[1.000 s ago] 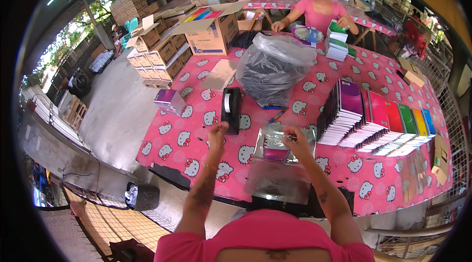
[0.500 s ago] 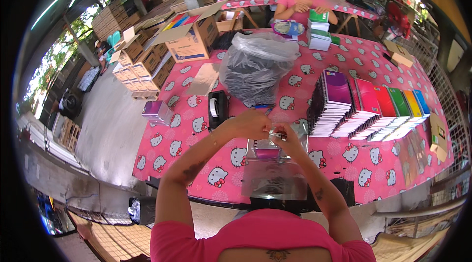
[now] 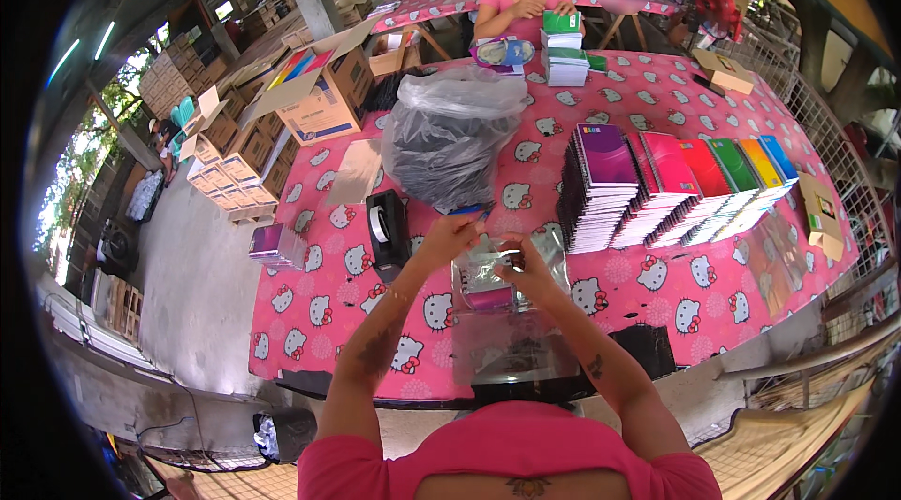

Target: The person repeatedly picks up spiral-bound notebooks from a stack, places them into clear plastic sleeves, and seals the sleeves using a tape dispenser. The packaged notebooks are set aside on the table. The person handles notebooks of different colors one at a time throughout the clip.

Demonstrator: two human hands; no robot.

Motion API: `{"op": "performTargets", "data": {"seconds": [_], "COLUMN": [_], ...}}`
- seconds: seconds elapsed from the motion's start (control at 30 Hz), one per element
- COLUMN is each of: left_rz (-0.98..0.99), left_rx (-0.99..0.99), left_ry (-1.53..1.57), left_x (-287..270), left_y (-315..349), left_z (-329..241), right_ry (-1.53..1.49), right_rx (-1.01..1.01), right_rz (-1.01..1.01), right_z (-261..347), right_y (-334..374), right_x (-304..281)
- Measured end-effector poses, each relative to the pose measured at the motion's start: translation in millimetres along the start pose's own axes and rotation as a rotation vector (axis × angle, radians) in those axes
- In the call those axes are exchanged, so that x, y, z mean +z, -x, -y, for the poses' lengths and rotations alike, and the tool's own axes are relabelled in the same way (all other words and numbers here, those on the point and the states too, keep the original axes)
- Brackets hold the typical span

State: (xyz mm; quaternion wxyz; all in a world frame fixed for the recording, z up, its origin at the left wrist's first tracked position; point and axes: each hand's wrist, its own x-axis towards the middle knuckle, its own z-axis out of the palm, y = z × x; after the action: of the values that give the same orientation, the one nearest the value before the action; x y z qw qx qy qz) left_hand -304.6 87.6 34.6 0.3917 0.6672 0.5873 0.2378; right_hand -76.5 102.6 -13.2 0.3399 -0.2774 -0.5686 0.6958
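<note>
Pink patterned table point(image 3: 615, 270). Right: spiral-notebook stacks point(image 3: 610, 190). Front middle: clear plastic packet point(image 3: 477, 276) showing purple, under right hand point(image 3: 527, 267). Left of packet: black tape dispenser point(image 3: 389, 259). Left hand point(image 3: 452, 237) beside packet's far-left corner, fingertips bunched; right hand, fingers curled; pinching anything: cannot tell.

Clear bag point(image 3: 481, 267) — pink, cat-print tablecloth point(image 3: 615, 322)

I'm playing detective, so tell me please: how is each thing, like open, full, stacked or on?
Left hand, fingers bent, grip unclear
Right hand, fingers curled, grip unclear
Clear plastic, lying flat
Tape dispenser, loaded
Big bag, bulging
Notebooks, stacked
Carton, open
Bin, not empty
Lights, on
</note>
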Motion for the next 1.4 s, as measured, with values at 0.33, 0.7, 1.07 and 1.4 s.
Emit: {"op": "performTargets", "data": {"seconds": [0.33,0.7,1.07,1.4], "left_rz": [-0.331,-0.691,-1.4,-1.147], "left_rx": [0.199,0.135,-0.264,-0.244], "left_ry": [-0.68,0.459,-0.662,1.003], "left_x": [53.3,125.7,7.5,21.6], "left_y": [50.7,101.7,126.2,126.6], "left_z": [-45.2,3.1,103.6,108.4], "right_ry": [-0.576,0.353,0.724,1.047], "right_rx": [0.513,-0.103,-0.543,-0.539], "right_rz": [0.281,0.003,-0.043,0.11], "right_z": [-83.3,-16.4,86.4,90.5], "right_y": [89.5,53.3,53.7,70.0], "right_x": [18.3,-33.3,3.1,47.1]}}
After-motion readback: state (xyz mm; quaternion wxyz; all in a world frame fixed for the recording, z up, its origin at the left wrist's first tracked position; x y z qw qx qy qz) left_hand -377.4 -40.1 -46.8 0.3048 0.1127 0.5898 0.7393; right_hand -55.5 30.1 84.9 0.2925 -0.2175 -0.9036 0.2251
